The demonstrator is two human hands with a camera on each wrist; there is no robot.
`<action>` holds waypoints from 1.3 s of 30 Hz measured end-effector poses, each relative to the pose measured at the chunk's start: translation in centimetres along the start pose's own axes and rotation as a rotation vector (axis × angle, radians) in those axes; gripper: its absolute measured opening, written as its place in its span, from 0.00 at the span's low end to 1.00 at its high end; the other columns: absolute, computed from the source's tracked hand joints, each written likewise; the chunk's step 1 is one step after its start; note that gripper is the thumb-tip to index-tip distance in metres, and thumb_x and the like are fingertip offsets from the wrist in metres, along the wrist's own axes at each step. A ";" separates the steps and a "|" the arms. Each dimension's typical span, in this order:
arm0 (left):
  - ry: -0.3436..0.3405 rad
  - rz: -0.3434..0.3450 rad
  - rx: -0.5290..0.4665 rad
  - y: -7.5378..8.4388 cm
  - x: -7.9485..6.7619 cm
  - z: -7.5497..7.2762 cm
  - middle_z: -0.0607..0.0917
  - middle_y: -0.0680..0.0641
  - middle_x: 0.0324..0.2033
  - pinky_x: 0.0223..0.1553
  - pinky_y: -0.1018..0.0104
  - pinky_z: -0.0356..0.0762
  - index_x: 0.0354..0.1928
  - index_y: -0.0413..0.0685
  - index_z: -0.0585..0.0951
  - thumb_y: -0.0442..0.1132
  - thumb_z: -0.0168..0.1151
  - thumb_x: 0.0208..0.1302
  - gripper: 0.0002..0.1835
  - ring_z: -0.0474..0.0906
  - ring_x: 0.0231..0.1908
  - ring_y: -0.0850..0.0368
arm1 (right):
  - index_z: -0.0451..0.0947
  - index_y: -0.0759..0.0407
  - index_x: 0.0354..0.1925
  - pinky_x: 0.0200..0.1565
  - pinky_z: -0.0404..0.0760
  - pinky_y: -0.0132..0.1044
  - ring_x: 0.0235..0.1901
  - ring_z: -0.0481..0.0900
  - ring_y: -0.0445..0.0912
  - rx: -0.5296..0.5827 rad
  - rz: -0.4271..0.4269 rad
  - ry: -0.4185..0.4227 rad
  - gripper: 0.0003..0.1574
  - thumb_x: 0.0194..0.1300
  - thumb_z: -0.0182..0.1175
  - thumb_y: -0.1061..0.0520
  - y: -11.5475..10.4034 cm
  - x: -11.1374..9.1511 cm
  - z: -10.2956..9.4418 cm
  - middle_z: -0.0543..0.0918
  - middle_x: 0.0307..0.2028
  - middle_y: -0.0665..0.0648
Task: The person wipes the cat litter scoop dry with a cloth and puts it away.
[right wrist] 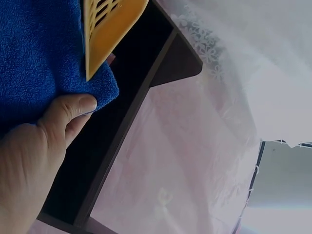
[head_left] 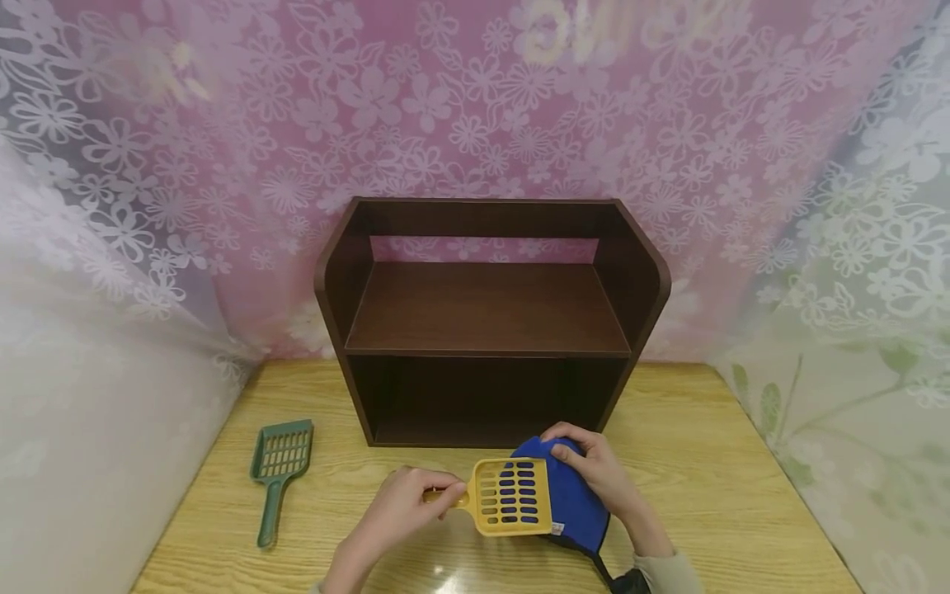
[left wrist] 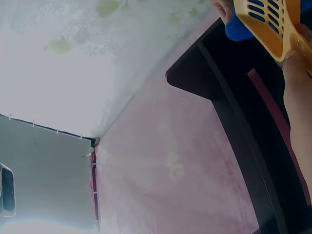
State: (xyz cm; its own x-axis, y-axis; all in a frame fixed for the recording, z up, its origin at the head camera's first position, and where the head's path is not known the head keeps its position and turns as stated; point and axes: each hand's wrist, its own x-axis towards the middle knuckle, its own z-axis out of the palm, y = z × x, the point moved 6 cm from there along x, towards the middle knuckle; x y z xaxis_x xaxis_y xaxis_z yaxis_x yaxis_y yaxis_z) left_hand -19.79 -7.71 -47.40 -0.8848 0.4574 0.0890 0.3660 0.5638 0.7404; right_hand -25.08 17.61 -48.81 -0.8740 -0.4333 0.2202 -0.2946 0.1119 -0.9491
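Note:
A yellow slotted litter scoop [head_left: 512, 497] is gripped at its handle by my left hand [head_left: 402, 508], its head turned to the right. Behind that head, a blue towelling cloth [head_left: 577, 501] with a small white label and dark edging shows through the slots. My right hand [head_left: 596, 467] pinches the cloth's upper edge between thumb and fingers. The right wrist view has the thumb lying across the blue cloth [right wrist: 39, 58], close to the rim of the yellow scoop [right wrist: 111, 39].
A green slotted scoop [head_left: 281, 470] lies on the wooden table [head_left: 200, 544] at the left. Behind the hands stands a dark brown two-tier shelf [head_left: 490, 309]. Floral curtains [head_left: 460, 124] hang at the back and on both sides.

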 end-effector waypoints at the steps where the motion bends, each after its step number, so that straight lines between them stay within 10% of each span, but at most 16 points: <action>1: 0.004 0.008 0.014 0.2 0.0 0.0 0.75 0.65 0.15 0.21 0.74 0.69 0.34 0.69 0.83 0.58 0.50 0.64 0.13 0.68 0.16 0.71 | 0.76 0.58 0.47 0.44 0.77 0.35 0.43 0.77 0.47 -0.012 -0.001 -0.011 0.12 0.69 0.49 0.59 0.0 0.1 0.2 0.79 0.43 0.56; 15: -0.067 0.017 -0.058 2.1 1.0 2.2 0.75 0.63 0.15 0.21 0.76 0.65 0.34 0.68 0.84 0.59 0.50 0.64 0.14 0.67 0.16 0.70 | 0.72 0.65 0.49 0.42 0.79 0.40 0.40 0.75 0.49 0.196 -0.019 -0.182 0.15 0.72 0.43 0.61 0.6 0.6 3.8 0.77 0.43 0.60; 27: 0.079 0.016 0.023 0.2 0.3 0.1 0.75 0.67 0.15 0.22 0.75 0.68 0.33 0.69 0.83 0.58 0.50 0.64 0.13 0.67 0.15 0.73 | 0.74 0.62 0.46 0.45 0.77 0.33 0.44 0.77 0.45 0.077 0.056 0.071 0.13 0.69 0.50 0.57 1.1 -0.3 0.2 0.77 0.44 0.55; 32: 0.143 0.029 0.033 0.1 0.2 -0.2 0.74 0.64 0.15 0.21 0.75 0.67 0.28 0.65 0.82 0.56 0.50 0.65 0.14 0.65 0.15 0.72 | 0.72 0.59 0.50 0.36 0.81 0.38 0.37 0.81 0.48 0.153 0.212 0.234 0.17 0.66 0.54 0.52 1.7 -0.9 0.9 0.79 0.41 0.58; 39: 0.279 -0.021 -0.011 0.3 0.5 -0.8 0.73 0.61 0.12 0.16 0.75 0.62 0.22 0.67 0.76 0.55 0.51 0.66 0.14 0.64 0.13 0.70 | 0.69 0.60 0.52 0.37 0.80 0.35 0.41 0.78 0.44 0.222 0.220 0.293 0.20 0.67 0.53 0.50 1.9 -1.1 2.7 0.78 0.45 0.58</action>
State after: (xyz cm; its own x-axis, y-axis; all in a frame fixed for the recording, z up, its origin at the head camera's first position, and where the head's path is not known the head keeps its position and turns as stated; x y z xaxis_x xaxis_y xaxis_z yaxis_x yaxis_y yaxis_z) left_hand -20.39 -7.91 -46.61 -0.9379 0.2380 0.2524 0.3450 0.5630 0.7510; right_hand -23.60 15.91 -51.49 -0.9890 -0.1443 0.0314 -0.0265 -0.0361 -0.9990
